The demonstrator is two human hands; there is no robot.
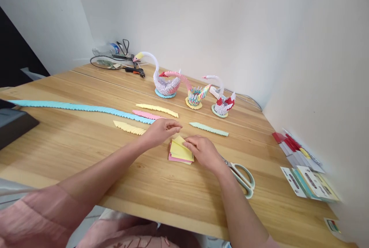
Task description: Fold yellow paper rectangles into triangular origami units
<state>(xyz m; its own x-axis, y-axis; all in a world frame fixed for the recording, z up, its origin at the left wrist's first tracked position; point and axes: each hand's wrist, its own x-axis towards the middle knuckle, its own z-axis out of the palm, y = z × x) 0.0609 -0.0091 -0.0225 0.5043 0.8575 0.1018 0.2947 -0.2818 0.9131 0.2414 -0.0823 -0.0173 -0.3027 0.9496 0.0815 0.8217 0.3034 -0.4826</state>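
A small pad of sticky notes, yellow on top with pink beneath, lies on the table in front of me. My right hand pinches the raised edge of the top yellow sticky note between thumb and fingers. Just above the pad's far side hovers my left hand, its fingers drawn together with nothing visible in them. Beside my right wrist are scissors with pale green handles, their blades partly hidden. Around the left hand lie strips of folded paper: a long blue one, a pink one and yellow ones.
A pale green folded strip lies beyond my right hand. Three paper swans stand at the back: a white one, a multicoloured one and a red-and-white one. Packs of paper lie right; a glue gun and bottle sit back left.
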